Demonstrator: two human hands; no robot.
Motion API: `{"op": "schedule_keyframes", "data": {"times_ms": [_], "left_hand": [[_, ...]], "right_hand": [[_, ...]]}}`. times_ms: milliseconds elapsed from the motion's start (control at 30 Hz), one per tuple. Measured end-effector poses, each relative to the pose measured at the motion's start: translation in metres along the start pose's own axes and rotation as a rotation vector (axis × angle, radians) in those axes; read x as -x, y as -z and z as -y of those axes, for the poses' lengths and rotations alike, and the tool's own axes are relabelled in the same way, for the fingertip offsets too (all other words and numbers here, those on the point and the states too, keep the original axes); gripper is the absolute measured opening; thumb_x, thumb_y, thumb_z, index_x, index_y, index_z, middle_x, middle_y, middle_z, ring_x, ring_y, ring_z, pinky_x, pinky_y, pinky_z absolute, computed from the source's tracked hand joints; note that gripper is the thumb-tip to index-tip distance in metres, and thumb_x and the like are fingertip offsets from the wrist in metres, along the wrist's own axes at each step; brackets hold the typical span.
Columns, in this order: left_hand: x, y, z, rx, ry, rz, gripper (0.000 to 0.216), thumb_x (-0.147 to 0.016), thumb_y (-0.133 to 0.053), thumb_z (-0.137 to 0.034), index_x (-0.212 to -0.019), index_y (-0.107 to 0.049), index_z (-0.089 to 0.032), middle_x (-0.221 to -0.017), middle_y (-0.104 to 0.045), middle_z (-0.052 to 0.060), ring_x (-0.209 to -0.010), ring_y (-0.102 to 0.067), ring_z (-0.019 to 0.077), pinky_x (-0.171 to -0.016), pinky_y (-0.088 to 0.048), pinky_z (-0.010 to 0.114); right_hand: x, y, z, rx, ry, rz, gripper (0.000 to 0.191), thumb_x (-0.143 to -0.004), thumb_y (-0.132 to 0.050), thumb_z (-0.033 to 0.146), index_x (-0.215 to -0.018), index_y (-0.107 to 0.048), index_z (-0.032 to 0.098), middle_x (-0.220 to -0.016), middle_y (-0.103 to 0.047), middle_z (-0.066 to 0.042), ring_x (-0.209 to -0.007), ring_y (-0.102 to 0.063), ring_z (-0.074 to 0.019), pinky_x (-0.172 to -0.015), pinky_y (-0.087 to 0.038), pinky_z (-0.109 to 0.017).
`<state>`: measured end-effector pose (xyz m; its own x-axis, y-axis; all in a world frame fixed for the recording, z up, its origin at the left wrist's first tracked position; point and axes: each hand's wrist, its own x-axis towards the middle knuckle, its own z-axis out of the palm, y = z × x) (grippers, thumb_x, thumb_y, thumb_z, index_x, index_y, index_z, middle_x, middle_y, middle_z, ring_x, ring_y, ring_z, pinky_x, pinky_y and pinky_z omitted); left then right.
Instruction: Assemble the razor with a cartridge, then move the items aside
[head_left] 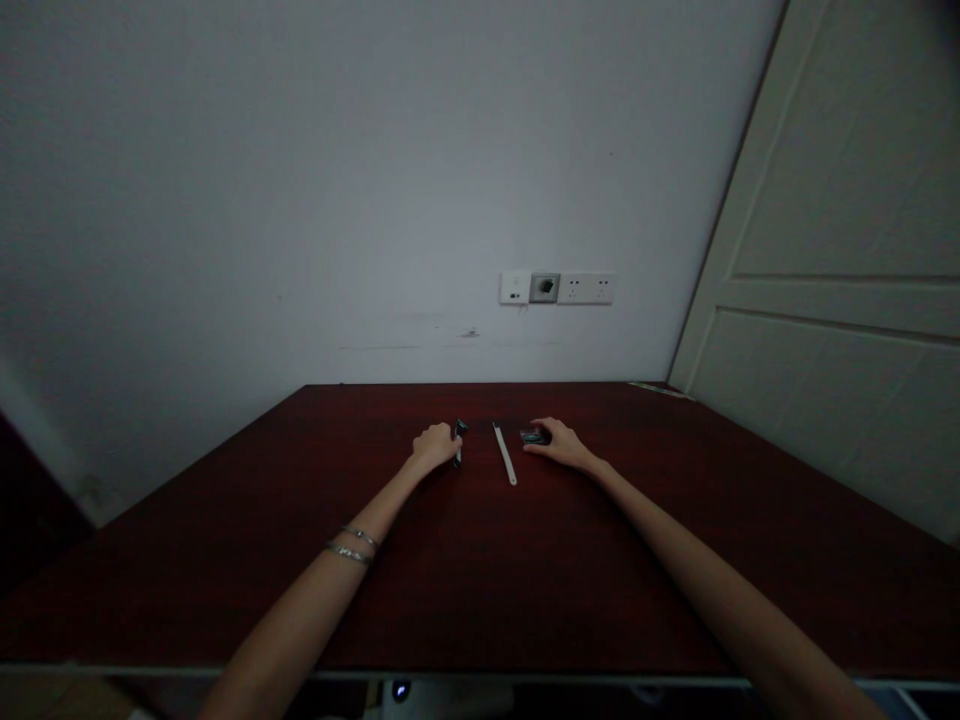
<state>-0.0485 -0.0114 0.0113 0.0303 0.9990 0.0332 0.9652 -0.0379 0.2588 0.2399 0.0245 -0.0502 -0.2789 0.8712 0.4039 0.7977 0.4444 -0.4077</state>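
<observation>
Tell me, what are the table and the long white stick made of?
The table looks like reddish-brown wood or veneer, with a dull sheen. The white stick lying on it seems smooth plastic, but it is too small to be sure.

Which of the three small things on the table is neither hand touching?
The pale strip lying between the hands. The left hand grips a dark slim tool; the right hand rests on a small dark block.
</observation>
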Motion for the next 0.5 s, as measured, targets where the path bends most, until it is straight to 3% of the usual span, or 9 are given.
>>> {"op": "schedule_keyframes", "data": {"times_ms": [500], "left_hand": [[0.0045,-0.0045,-0.0032,-0.006,-0.017,-0.012,0.040,-0.077,-0.050,-0.052,-0.088,-0.065,-0.017,-0.101,-0.067,0.018,-0.099,-0.062,0.0329,-0.077,-0.046,0.038]], "right_hand": [[-0.0021,-0.0006,-0.0031,0.009,-0.008,0.032,0.055,-0.069,-0.065,0.058,-0.111,-0.062,0.023,-0.112,-0.059,-0.010,-0.106,-0.051,-0.0278,-0.088,-0.041,-0.040]]}}
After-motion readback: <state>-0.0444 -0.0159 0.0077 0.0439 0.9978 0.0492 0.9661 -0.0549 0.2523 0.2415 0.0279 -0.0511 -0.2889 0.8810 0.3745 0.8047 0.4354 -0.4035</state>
